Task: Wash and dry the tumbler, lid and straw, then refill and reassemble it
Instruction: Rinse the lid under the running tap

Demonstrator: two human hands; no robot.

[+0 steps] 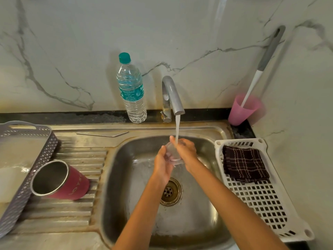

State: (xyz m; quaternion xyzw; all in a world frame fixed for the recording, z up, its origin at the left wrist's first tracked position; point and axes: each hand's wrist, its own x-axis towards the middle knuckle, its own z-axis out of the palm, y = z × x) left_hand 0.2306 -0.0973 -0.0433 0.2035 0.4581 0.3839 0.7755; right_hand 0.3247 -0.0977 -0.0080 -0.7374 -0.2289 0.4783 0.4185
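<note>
- Both hands are over the middle of the stainless steel sink (129, 177), right under the curved chrome tap (172, 94). The stream of water (177, 129) comes down between them.
- The left hand (163, 164) and right hand (185, 150) are both clamped on the same clear round plastic lid (173, 153). The left one cups it from about 8 o'clock. The right one grips it from 3 o'clock with its fingers curled over the top edge.
- The lid is see-through and a bit blurry, so there's no telling which face is up.
- The round metal drain (170, 192) sits at 6 o'clock from the hands.
- The dark red steel tumbler (72, 181) lies on its side on the ribbed drainboard, at 9 o'clock from the basin. Its open mouth points toward 8 o'clock, and its rim is up against the grey lattice plastic tray (21, 195).
- The thin bent metal straw (102, 135) lies flat on the sink's back ledge, roughly 10 o'clock from the hands and well apart from the tumbler.
- A clear plastic water bottle with a teal cap (132, 91) stands upright on the desk at 11 o'clock, just beside the tap.
- At 3 o'clock there's a white slotted plastic rack (261, 201) with a folded dark checked cloth (243, 165) at its far end.
- A pink plastic cup (239, 112) stands in the corner at 1 o'clock, with a long grey-and-white handle (266, 56) leaning out of it against the marble wall.
</note>
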